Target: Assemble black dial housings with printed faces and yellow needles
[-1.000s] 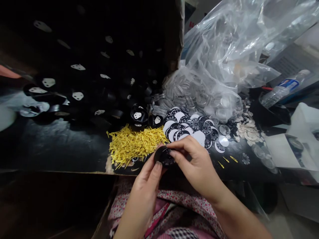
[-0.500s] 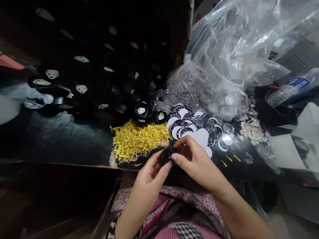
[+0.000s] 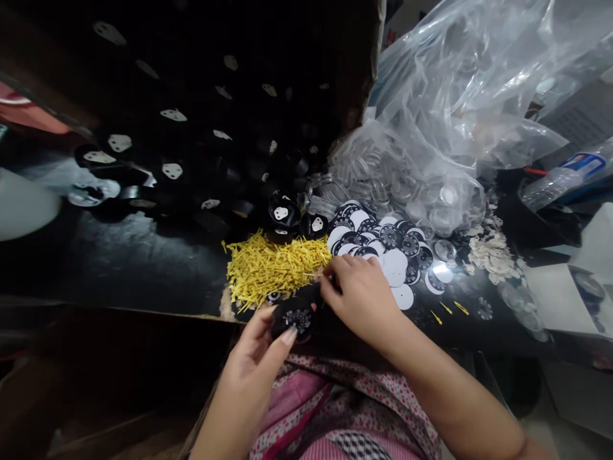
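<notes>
My left hand (image 3: 258,358) grips a round black case (image 3: 292,319) at the table's front edge. A dial with white markings shows on the case's face, and my thumb presses on its rim. My right hand (image 3: 361,291) is apart from the case, up and to the right. Its fingers are curled together beside the right edge of a heap of yellow pointers (image 3: 272,265); what they pinch, if anything, is hidden. Just behind that hand lie black-and-white dial discs (image 3: 390,236) in a loose pile.
Black cases with white plates spill from a large dark carton at the back left. Clear round covers (image 3: 378,172) heap under a plastic bag (image 3: 460,83). Off-white plates (image 3: 493,252), a plastic bottle (image 3: 569,176) and a white box (image 3: 558,297) are to the right.
My right hand has let go of the black case and moved up beside the yellow heap. My left hand has shifted slightly left and down with the case, whose dial now shows.
</notes>
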Available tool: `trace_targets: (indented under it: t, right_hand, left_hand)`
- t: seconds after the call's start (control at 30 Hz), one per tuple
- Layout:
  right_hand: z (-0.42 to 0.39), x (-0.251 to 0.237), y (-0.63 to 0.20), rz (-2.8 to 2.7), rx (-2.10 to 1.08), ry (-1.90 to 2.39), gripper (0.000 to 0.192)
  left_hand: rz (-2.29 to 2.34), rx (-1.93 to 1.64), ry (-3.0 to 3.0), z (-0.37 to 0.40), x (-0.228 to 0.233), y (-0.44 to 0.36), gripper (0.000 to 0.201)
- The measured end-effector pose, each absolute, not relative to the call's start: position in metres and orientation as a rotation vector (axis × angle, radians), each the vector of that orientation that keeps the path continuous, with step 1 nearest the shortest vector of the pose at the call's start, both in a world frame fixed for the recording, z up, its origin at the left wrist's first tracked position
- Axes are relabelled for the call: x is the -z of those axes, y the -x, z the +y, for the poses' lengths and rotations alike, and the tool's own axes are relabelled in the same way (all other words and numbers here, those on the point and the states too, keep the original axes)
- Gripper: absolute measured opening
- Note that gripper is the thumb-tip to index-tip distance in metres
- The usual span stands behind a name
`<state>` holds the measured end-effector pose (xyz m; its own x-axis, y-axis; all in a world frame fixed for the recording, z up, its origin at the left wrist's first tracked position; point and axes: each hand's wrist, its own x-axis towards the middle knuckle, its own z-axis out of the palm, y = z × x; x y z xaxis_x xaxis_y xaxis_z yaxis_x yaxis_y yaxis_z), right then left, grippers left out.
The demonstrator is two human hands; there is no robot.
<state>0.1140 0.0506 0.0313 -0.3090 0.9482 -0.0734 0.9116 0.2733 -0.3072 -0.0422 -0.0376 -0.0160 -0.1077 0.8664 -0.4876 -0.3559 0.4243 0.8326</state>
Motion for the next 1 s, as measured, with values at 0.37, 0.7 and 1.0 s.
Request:
trace_targets:
  t: [0.37,0.7,1.0]
  right_hand:
    - [0.040,-0.029,-0.118,-2.303,-0.670,1.649,0.006]
    - [0.025,-0.040,-0.132,-2.141,-0.708,1.346,0.016]
    - [0.021,-0.048,-0.126,-2.139,-0.826,1.438,0.010]
  left_hand:
    - [1.047,-1.300,-0.234,-0.011,0.000,0.021,0.035]
    - [0.980,-1.328,-0.246,-0.011,-0.013,0.023,0.026]
    - [1.201,-1.227,-0.644,-0.012,0.007,0.005,0.041]
